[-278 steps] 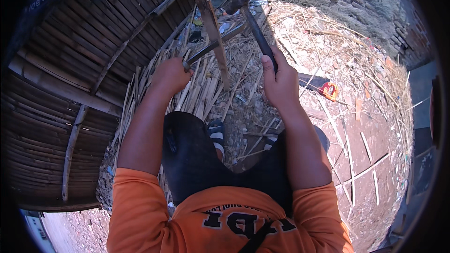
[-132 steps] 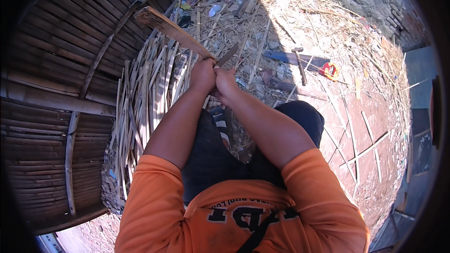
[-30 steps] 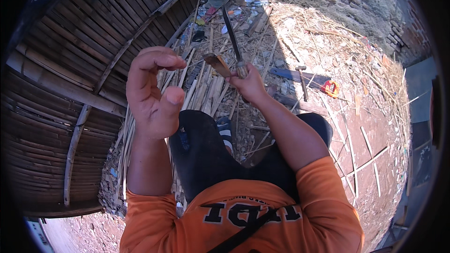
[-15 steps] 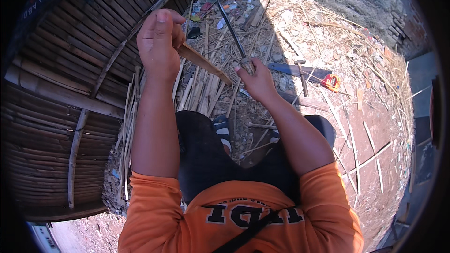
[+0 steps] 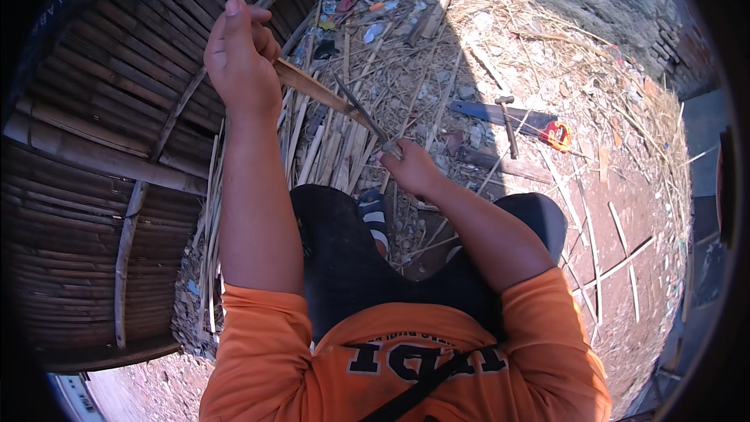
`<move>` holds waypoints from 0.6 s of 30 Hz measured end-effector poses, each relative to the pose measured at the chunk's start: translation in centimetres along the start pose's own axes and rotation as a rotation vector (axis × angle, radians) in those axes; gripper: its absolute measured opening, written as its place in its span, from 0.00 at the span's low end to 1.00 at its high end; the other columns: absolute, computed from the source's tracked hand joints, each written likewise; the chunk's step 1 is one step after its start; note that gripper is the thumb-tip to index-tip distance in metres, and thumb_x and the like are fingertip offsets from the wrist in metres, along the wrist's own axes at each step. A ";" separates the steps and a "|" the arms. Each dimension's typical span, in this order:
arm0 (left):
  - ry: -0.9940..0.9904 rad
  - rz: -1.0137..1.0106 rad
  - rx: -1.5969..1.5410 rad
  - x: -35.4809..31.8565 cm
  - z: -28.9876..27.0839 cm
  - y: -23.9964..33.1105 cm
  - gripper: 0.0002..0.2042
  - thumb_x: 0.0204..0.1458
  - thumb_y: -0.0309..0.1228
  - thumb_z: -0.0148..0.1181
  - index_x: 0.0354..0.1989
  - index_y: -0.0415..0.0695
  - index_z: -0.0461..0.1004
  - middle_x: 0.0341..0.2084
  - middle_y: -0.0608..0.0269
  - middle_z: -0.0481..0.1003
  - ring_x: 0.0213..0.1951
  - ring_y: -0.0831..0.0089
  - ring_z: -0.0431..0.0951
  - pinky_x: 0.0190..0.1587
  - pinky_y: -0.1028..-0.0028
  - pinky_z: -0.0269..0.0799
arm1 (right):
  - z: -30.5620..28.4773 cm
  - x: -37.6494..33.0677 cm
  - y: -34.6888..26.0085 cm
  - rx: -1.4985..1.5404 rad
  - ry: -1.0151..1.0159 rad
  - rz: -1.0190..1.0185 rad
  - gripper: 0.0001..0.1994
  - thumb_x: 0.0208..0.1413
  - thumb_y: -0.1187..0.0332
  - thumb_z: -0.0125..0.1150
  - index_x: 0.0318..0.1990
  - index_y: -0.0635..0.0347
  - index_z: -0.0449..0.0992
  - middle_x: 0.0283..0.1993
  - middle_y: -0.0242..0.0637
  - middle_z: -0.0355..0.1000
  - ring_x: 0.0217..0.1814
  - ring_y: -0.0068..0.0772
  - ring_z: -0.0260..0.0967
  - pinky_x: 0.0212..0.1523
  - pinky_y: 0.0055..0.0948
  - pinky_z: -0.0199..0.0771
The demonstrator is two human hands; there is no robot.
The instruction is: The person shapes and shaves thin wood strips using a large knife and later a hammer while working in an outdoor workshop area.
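The right hand [image 5: 412, 172] is clenched on the handle of a knife [image 5: 361, 113] whose blade meets the bamboo strip [image 5: 316, 90] that the raised left hand [image 5: 238, 59] grips tight at its upper end. A slip could drive the blade toward those left fingers. Farther off, bright scraps, perhaps wrappers [image 5: 367, 8], litter the ground.

Just one view here, a fisheye head cam looking steeply down from above the person's chest. Close to both raised hands, ground bends toward the rim

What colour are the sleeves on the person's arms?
Orange: both sleeves are plain orange, ending above the elbows. The head view, the only one, shows them clearly.
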State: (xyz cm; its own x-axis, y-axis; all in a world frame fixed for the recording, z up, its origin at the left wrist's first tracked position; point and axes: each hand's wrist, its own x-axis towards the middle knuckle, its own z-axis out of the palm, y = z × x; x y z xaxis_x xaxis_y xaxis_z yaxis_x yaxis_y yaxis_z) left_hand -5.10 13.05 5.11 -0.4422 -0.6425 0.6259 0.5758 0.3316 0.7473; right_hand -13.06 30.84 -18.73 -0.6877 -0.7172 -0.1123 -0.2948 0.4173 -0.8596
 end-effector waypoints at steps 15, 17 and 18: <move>0.068 0.018 0.150 -0.7 -1.1 0.0 0.18 0.66 0.44 0.54 0.32 0.41 0.72 0.15 0.75 0.52 0.19 0.82 0.51 0.27 0.73 0.52 | 3.4 -1.0 2.0 -0.103 0.002 0.073 0.24 0.53 0.62 0.64 0.52 0.72 0.71 0.42 0.65 0.76 0.49 0.65 0.75 0.52 0.54 0.74; 0.091 -0.005 0.070 -0.2 -2.1 0.2 0.17 0.66 0.44 0.54 0.33 0.41 0.72 0.16 0.75 0.54 0.20 0.81 0.53 0.28 0.74 0.53 | 3.0 -1.1 1.3 -0.085 -0.012 0.063 0.24 0.53 0.61 0.65 0.50 0.72 0.71 0.43 0.65 0.76 0.50 0.65 0.75 0.52 0.53 0.74; 0.098 -0.014 0.025 0.2 -2.3 0.2 0.17 0.66 0.43 0.53 0.34 0.41 0.72 0.17 0.75 0.55 0.21 0.81 0.54 0.28 0.74 0.54 | 2.4 -1.1 1.2 -0.062 -0.003 0.048 0.23 0.53 0.61 0.65 0.49 0.72 0.72 0.43 0.65 0.76 0.50 0.65 0.75 0.52 0.52 0.74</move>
State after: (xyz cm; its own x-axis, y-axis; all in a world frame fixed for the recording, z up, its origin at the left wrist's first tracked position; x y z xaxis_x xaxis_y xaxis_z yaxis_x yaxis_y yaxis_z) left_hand -3.45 11.41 4.90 -0.3798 -0.7117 0.5910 0.5524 0.3380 0.7620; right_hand -11.02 30.75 -20.82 -0.7000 -0.6973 -0.1543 -0.3019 0.4847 -0.8209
